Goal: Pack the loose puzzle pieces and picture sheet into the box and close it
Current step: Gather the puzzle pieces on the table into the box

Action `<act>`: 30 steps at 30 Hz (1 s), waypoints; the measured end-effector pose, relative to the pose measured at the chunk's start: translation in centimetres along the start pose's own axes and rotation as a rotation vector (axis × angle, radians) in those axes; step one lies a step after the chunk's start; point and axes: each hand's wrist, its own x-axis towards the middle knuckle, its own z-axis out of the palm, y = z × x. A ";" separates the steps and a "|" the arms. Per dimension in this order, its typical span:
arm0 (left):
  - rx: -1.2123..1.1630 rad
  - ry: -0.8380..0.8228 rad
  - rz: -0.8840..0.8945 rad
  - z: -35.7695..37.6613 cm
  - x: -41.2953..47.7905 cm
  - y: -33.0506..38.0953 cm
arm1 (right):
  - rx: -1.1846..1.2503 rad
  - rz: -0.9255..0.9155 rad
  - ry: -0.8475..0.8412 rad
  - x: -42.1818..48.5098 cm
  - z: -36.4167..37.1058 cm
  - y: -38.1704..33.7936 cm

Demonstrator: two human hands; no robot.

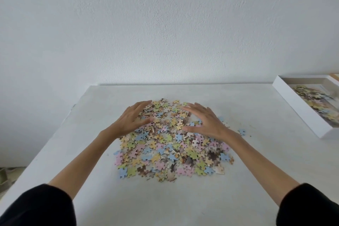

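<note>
Two open hands [205, 122] amid puzzle pieces [170, 150]

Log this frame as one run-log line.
phase: gathering | left hand: open, flat on pile | right hand: open, flat on pile | puzzle pieces: loose on table | box: open, right, partly filled

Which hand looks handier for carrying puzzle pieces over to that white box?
Probably the right hand: the shallow white cardboard box sits at the table's right edge, on its side of the pastel jigsaw pile. The left hand would cross over.
</note>
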 end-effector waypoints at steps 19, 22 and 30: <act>0.208 0.052 0.064 2.3 -3.1 1.2 | -0.152 -0.105 -0.023 1.5 2.2 -1.6; 0.179 0.057 0.062 2.1 -3.1 1.4 | -0.094 -0.137 0.013 1.6 2.6 -1.6; 0.074 0.155 0.110 1.5 -3.4 2.5 | 0.004 -0.247 0.150 1.2 2.5 -2.5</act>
